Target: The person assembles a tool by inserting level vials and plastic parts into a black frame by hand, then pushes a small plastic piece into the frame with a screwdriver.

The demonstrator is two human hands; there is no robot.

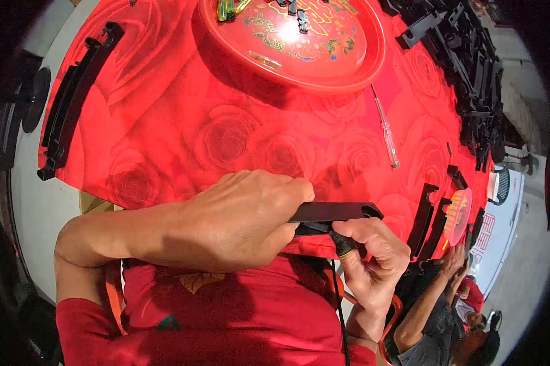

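My left hand point(250, 219), reaching in from the left, is closed round the left end of a black plastic bar point(333, 211). My right hand point(375, 250) pinches the bar near its notched right end. A black cover with a yellowish edge point(343, 243) sits on one digit of my right hand. Both hands are above the near edge of the red rose-patterned tablecloth point(226, 137), just in front of my body. The fingers of my left hand are mostly hidden behind its back, and the bar's underside shows only in part.
A round red tray point(293, 82) holds yellow-green clear tubes point(226, 9) and small black pieces. A clear-handled screwdriver point(389, 143) lies right of centre. A long black part point(77, 104) lies left; black parts point(464, 67) pile up right. Beside a pink dish point(464, 216) are a co-worker's hands point(453, 261).
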